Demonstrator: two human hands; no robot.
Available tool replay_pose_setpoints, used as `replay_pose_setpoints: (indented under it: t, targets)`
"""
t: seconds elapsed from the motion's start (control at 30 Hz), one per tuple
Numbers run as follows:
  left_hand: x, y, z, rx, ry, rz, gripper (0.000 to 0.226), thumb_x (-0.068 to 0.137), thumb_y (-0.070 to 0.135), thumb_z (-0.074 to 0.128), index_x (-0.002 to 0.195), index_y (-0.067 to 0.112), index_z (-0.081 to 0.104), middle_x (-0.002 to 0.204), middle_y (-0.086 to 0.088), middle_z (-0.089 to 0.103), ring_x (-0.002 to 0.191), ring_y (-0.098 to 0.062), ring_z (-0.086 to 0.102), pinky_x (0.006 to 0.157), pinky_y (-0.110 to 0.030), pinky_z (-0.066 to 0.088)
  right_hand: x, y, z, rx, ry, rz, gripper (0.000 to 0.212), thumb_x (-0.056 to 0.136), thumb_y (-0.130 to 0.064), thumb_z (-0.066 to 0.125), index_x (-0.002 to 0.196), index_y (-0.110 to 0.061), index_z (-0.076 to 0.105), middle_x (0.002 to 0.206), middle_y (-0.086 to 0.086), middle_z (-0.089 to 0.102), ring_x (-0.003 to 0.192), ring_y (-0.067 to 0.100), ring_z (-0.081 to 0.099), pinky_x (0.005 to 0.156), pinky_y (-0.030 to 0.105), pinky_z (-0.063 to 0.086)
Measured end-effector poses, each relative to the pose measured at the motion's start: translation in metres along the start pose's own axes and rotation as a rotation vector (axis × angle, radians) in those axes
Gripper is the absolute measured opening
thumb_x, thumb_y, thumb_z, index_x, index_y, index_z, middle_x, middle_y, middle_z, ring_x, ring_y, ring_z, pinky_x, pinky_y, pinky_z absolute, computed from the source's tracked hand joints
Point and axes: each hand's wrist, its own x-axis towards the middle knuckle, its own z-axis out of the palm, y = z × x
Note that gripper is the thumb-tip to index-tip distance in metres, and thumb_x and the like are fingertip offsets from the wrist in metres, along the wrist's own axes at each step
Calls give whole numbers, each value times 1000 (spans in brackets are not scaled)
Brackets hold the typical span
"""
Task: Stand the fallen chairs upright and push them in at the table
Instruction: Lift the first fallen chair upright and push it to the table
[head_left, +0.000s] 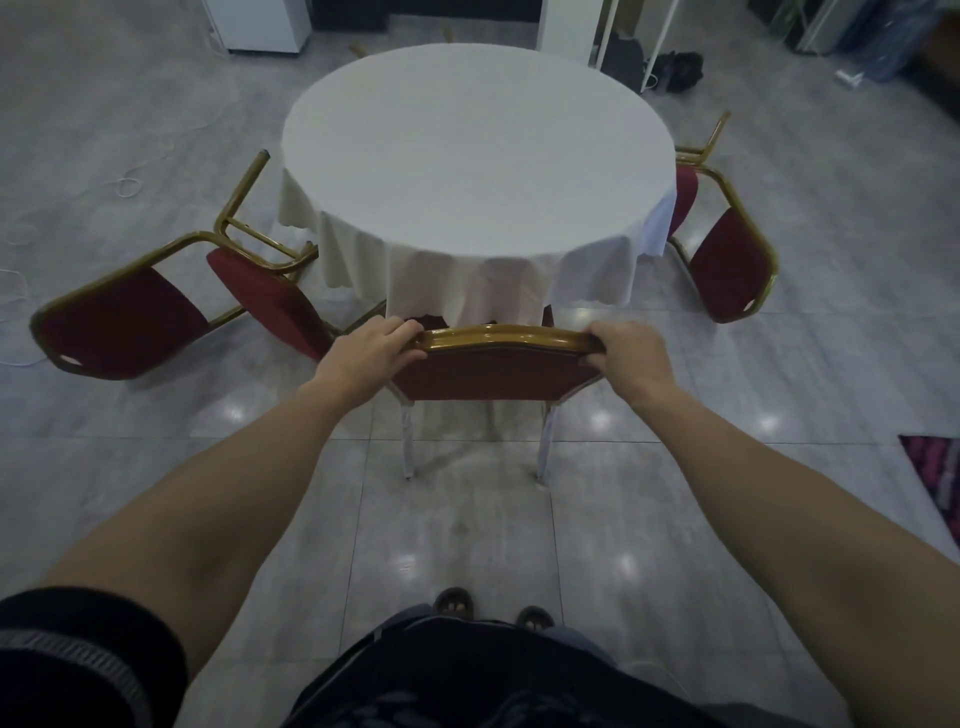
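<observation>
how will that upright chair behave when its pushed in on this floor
The upright chair will probably slide easily: thin metal legs on glossy tile. Likely stiff, given its gold metal frame. Both hands grip the backrest top, so a high push might tip it forward.

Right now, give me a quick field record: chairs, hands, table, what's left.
upright chair: middle chair, on its legs at the near table edge
left hand: gripping its top rail
right hand: gripping its top rail
fallen: left chair, right chair, both on the floor
table: round, white cloth
remaining: stand up two chairs, push in
</observation>
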Motion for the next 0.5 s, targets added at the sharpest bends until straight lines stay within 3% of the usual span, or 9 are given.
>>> replay_pose_setpoints:
  t: [0.3,0.5]
  targets:
    - [-7,-12,-3,-48,-11,-23,38,96,45,43,125,22,49,116,1,56,106,-21,51,73,-43,53,-7,-18,5,-36,22,-6,20,82,-24,72,99,-15,68,87,6,70,82,27,63,66,32,43]
    - [-2,-11,-15,-64,-26,55,44,96,53,34,124,23,50,119,2,56,107,-19,54,74,-34,47,-17,-15,5,6,34,-61,35,86,-24,67,120,-18,60,101,3,69,90,27,64,68,31,43]
